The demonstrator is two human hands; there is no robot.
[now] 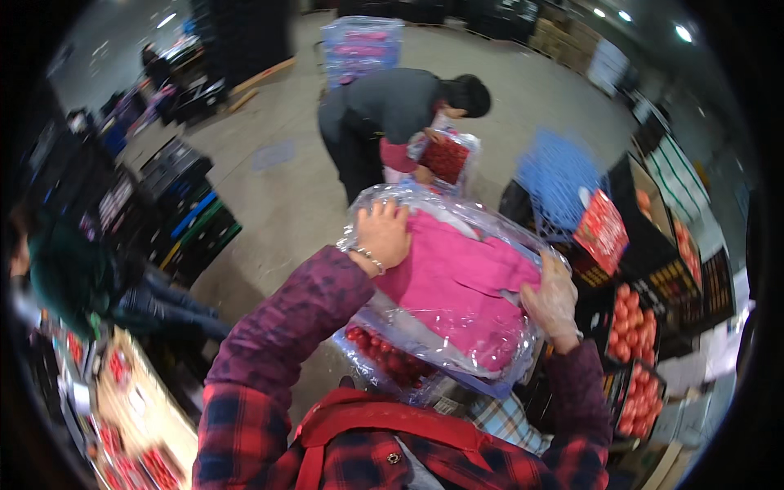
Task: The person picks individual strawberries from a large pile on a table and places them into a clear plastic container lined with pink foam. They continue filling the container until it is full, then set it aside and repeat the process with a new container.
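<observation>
A shallow crate lined with clear plastic film (484,214) lies in front of me, with bright pink sheets (453,275) covering its contents. My left hand (384,236) rests on the film and pink sheet at the crate's upper left, fingers spread, a bracelet at the wrist. My right hand (551,300), in a clear thin glove, presses against the film at the right end, its fingers over the rim. Below the near edge, red round fruit (389,358) shows under plastic in another crate. What lies beneath the pink sheets is hidden.
A co-worker (392,110) bends over a crate of red fruit (445,159) just beyond. Another person (79,269) stands at left beside stacked black crates (196,226). Boxes of tomato-like produce (631,324) and a blue mesh basket (560,177) are at right. Fruit punnets lie on a table (141,392) at lower left.
</observation>
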